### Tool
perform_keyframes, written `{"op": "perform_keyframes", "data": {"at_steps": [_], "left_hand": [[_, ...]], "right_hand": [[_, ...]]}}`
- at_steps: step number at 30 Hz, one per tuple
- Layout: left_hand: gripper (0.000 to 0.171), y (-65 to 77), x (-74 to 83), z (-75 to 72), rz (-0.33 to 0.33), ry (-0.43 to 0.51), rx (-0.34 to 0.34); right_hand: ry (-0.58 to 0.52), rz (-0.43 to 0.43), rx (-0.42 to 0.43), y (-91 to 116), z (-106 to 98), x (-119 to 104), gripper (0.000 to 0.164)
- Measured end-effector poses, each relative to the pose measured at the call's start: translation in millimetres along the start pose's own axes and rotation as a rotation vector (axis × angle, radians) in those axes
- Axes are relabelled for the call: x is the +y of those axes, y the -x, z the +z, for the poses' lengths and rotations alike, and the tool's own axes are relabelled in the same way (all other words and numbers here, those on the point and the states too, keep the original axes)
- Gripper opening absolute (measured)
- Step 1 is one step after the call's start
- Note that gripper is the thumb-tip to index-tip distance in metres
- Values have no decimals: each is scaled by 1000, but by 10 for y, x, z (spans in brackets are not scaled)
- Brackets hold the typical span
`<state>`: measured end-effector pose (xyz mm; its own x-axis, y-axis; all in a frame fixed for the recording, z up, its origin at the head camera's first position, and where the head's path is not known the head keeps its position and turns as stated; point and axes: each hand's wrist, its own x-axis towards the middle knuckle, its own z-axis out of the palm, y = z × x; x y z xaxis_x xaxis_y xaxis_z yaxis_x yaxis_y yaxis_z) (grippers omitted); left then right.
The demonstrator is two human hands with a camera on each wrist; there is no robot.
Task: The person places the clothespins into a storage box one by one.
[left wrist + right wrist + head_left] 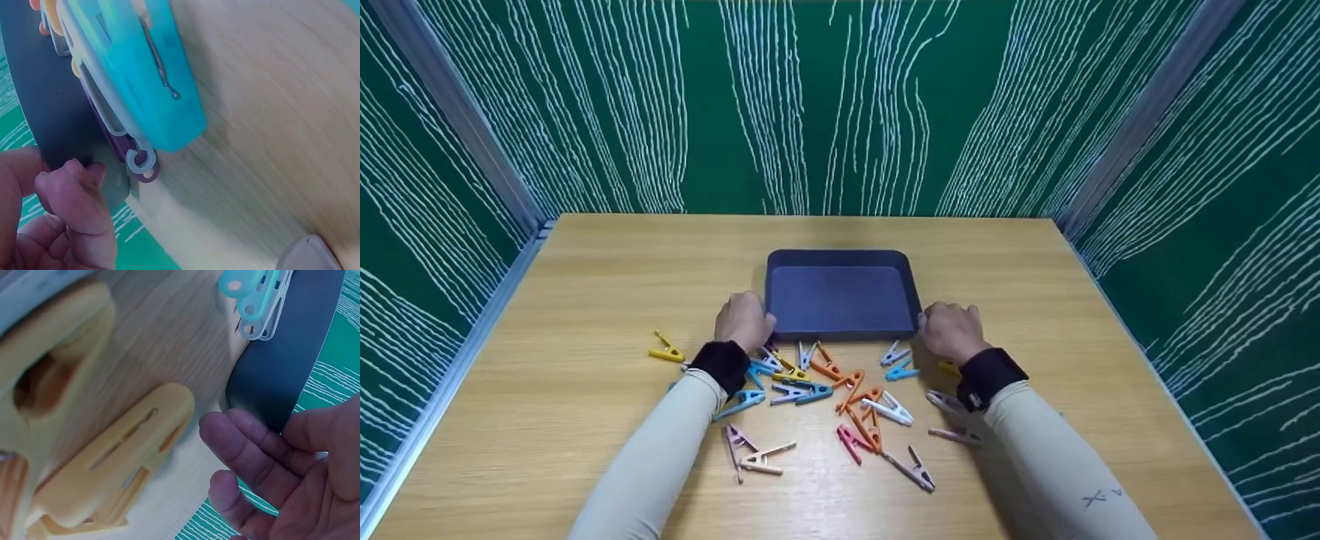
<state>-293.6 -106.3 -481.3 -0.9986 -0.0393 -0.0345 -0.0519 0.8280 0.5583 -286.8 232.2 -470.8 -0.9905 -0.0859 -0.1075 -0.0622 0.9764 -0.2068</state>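
Note:
A dark grey rectangular tray (844, 296) sits on the table with its inside bare. My left hand (744, 321) pinches its left near corner, thumb and fingertips on the wall. At the opposite near corner my right hand (954, 330) grips the tray between thumb and fingers, its other fingers loosely bent in the right wrist view. A turquoise clothespin (180, 126) looms beside the tray wall (50, 95) in the left wrist view. Under the right wrist lies a yellow clothespin (124, 455), close to that hand.
Several clothespins are scattered on the wooden table (622, 277) in front of the tray, among them a white one (890, 409), a red one (853, 442) and a beige one (765, 459). A yellow one (667, 349) lies left. Green, white-streaked walls (840, 112) enclose the table's back and sides.

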Motion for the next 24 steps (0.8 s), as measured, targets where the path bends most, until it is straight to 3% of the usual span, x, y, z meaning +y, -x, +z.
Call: {"op": "perform_keyframes", "data": {"at_steps": [11, 16, 19, 24], "left_hand": [[41, -21, 38, 4, -10, -4, -31], [45, -40, 75, -19, 10, -50, -5], [38, -72, 97, -26, 20, -64, 14], [28, -139, 103, -26, -19, -48, 3]], "right_hand": [[-38, -15, 42, 72, -91, 127, 40], [-39, -28, 47, 143, -167, 191, 38], [-38, -36, 42, 192, -206, 237, 35], [-47, -49, 41, 281, -248, 323, 30]]}}
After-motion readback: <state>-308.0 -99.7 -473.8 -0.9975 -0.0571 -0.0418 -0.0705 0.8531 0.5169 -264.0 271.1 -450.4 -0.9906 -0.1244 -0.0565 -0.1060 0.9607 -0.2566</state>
